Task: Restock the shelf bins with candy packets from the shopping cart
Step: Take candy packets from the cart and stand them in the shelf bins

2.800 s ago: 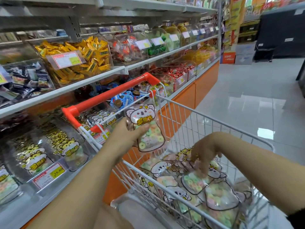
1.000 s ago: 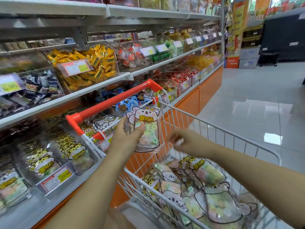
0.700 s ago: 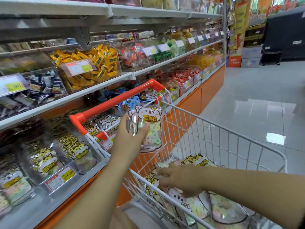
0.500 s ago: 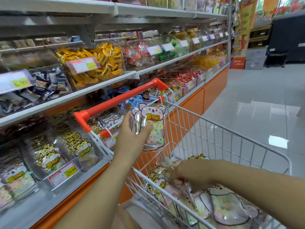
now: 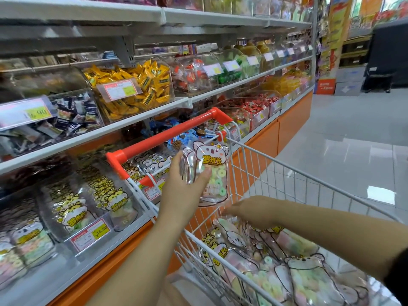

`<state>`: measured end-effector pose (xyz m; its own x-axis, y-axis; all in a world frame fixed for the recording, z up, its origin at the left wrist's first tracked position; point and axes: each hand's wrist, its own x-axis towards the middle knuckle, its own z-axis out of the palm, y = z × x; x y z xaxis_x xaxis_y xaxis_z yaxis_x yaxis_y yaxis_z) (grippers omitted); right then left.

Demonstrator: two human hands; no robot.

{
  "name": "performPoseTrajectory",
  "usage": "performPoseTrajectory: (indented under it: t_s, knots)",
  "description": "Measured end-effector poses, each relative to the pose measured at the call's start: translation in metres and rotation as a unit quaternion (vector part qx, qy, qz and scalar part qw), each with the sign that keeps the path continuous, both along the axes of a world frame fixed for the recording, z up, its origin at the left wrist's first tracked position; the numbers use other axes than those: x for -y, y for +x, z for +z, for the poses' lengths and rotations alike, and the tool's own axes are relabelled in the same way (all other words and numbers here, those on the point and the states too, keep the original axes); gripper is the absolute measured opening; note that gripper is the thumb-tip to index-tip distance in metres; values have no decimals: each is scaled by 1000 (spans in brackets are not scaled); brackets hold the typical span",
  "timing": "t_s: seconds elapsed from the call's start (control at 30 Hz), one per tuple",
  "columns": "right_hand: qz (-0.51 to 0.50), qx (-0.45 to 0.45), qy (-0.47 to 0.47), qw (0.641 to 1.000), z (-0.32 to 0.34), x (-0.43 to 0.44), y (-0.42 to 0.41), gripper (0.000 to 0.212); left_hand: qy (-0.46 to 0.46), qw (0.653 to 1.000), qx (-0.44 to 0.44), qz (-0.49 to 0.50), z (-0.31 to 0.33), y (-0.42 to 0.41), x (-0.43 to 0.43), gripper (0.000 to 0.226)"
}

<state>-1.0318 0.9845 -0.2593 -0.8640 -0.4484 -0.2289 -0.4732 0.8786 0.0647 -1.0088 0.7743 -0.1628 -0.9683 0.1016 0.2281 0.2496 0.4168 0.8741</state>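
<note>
Mid-frame, above cart (image 5: 167,134): holding koala packet (image 5: 209,173) in left hand (image 5: 183,191), fingers (image 5: 176,162) wrapped round it. Lower right: dropped right hand (image 5: 249,212) back onto cart packets (image 5: 309,281); grip unclear. Probably picking second; shelf bins (image 5: 88,208) not fed yet.

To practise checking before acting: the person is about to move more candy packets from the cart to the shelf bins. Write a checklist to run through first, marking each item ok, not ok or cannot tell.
1. Left hand grips the clear koala-shaped candy packet: ok, thumb and fingers curl round it.
2. Right hand has hold of a packet in the heap of candy packets: cannot tell, fingers blurred.
3. White wire shopping cart has stock: ok.
4. Matching clear plastic shelf bin nearby: ok, just behind the red cart handle.
5. Room in that bin: cannot tell.
6. Straight path to it: not ok, the handle seems to cross it.
</note>
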Motion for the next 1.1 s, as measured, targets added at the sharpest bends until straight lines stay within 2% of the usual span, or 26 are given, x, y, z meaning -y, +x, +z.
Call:
performPoseTrajectory:
  t_s: [0.07,0.2,0.33,0.47,0.57,0.63,0.7,0.77,0.83,0.97,1.03,1.07,1.1]
  knots:
    - [58,17,60,996,-12,15,0,82,-1,1000,2,-2,0,1,0,81]
    - [127,8,121,985,-31,27,-8,63,1,1000,-1,-4,0,0,1,81]
    - [97,-46,77,991,-25,9,-14,32,4,1000,-5,-2,-1,0,1,82]
    - [49,-104,-7,993,14,-23,-1,31,36,999,-26,6,-2,1,0,82]
    - [46,-193,-71,978,41,-40,23,24,90,995,-49,18,-1,6,-2,81]
    - [36,-269,-138,952,57,-44,37,21,121,990,-69,35,1,8,-1,82]
    - [2,-331,-218,918,74,-40,46,28,139,984,-95,59,4,12,4,84]
    - [-51,-354,-316,879,95,-27,52,29,150,977,-121,87,13,17,14,84]
    - [-96,-301,-451,835,116,-9,55,22,158,970,-150,111,23,22,31,85]
    - [-120,-166,-666,717,151,50,49,44,174,955,-185,155,40,29,79,88]
    - [-117,-118,-725,668,163,94,45,32,164,948,-203,184,42,36,102,90]
    - [-123,-95,-738,657,167,119,44,22,164,944,-207,198,41,41,112,90]
    - [-128,-71,-744,652,169,144,43,22,168,941,-207,207,38,46,121,90]
